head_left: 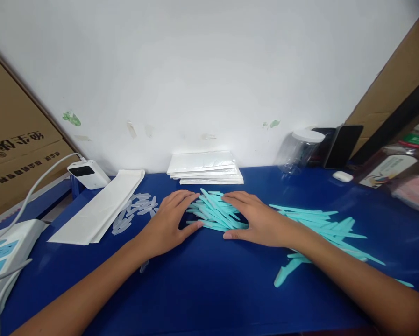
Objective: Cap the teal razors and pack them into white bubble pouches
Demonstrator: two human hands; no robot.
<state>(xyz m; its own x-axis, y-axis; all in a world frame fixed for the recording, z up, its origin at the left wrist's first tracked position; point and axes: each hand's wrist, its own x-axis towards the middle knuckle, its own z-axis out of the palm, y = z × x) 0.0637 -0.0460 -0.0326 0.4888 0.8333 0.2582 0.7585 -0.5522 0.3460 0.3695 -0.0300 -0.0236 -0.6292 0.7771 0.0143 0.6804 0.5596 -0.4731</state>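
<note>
A loose pile of teal eyebrow razors [216, 212] lies on the blue table between my two hands. Cupped against the pile's left side is my left hand [172, 221], its thumb apart from the fingers. My right hand [253, 217] curves around the right side in the same way, fingertips at the razors' ends. Neither hand is closed on a razor. A second, more scattered heap of teal razors [321, 228] spreads to the right, partly hidden under my right forearm. Small clear plastic caps [135, 210] lie left of my left hand.
White folded sheets [100, 205] lie at left, and a white stack [205, 168] sits by the wall. A white device [88, 173] and power strip [6, 256] are far left. At right stand a clear jar [300, 151], a phone [344, 147] and a bottle [391, 161].
</note>
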